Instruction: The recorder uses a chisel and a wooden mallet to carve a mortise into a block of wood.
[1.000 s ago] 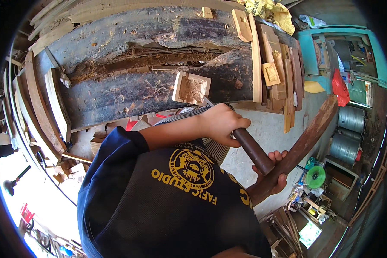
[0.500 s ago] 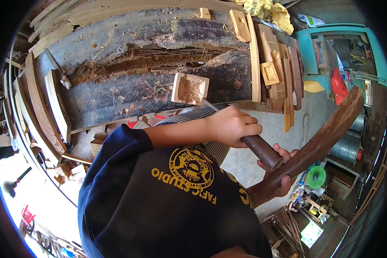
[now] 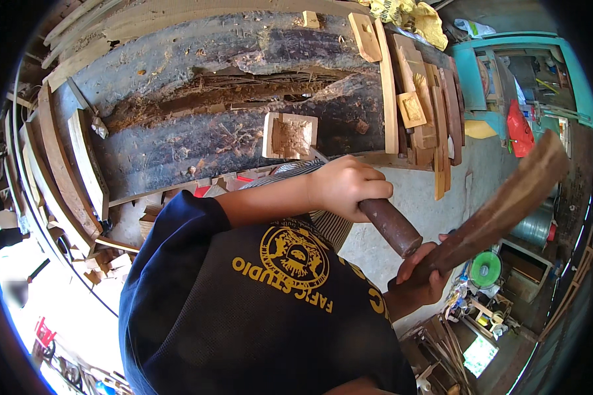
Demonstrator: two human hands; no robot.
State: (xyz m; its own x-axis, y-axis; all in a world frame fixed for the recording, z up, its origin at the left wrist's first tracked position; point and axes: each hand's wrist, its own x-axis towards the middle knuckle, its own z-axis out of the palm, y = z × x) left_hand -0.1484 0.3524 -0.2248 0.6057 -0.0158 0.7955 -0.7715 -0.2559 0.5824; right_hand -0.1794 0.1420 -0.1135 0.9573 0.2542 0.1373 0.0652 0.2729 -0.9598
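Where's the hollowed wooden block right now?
In the head view, the hollowed wooden block sits above centre on the dark bench, by its near edge, just beyond the left hand.

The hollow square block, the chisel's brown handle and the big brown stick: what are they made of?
Hollow block: probably bare, pale wood; its scooped inside looks rough and cut-marked. Chisel's handle: perhaps dark wood, maybe varnished; it looks smooth and slightly shiny. Brown stick: likely wood, with streaks; its finish is unclear.
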